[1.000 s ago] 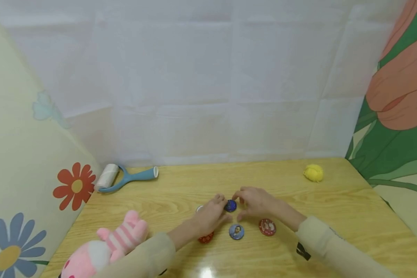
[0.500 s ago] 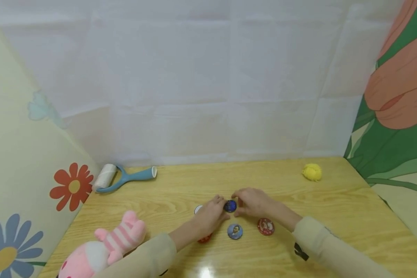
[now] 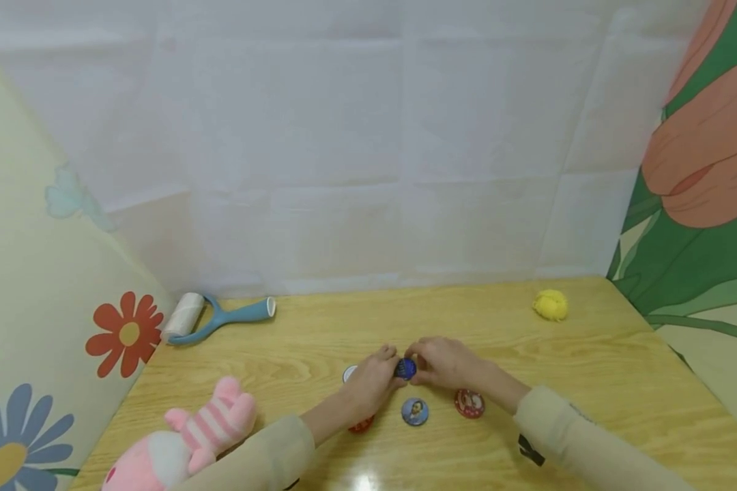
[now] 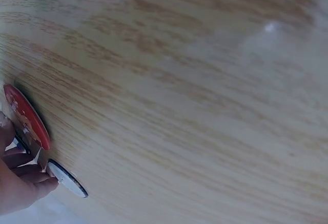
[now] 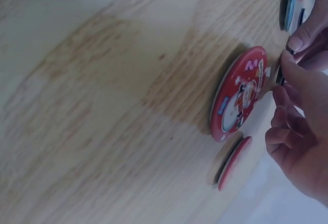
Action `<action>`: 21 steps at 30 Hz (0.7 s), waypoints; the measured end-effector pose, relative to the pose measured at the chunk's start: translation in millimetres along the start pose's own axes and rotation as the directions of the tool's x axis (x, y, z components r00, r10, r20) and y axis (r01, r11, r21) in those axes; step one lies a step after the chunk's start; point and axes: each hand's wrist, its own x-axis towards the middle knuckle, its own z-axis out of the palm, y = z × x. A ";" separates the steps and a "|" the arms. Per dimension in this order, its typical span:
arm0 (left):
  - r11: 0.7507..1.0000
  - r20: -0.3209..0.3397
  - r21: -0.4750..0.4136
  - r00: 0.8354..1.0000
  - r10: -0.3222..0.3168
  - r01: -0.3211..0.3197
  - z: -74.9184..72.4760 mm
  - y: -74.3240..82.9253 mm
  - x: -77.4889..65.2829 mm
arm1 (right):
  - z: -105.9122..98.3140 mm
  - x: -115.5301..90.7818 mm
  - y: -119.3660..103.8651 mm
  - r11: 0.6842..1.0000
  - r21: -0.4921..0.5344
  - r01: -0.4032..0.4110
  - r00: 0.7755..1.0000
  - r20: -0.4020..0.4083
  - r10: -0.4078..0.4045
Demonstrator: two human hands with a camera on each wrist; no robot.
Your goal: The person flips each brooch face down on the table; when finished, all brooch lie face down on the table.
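A round dark blue button badge (image 3: 406, 369) is held between both hands near the middle of the table. My right hand (image 3: 448, 363) pinches its right edge with thumb and forefinger, while my left hand (image 3: 370, 387) grips the left edge. In the right wrist view, the thumbs of the right hand (image 5: 305, 98) and the other hand meet at its thin dark rim. A light blue portrait badge (image 3: 415, 412) lies just in front. Under the left hand, a red badge (image 3: 362, 425) and a white badge (image 3: 349, 373) are partly covered. Beside the right wrist lies another red badge (image 3: 469, 403).
A pink striped plush toy (image 3: 211, 429) lies at the front left, partly behind the left sleeve. Towards the back left rests a blue-handled lint roller (image 3: 221, 319). A yellow fuzzy ball (image 3: 551, 305) sits at the back right. White cloth (image 3: 344, 150) hangs behind the table.
The right hand has come in from the right, its fingers closing onto the blue badge. Left hand and the other badges stay nearly in place; the view shifts slightly.
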 end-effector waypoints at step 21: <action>0.996 -0.033 -0.086 0.999 0.019 -0.022 -1.5 0.8 0.8 | 5.0 -1.8 -0.3 0.995 0.087 -0.042 0.999 -0.030 0.045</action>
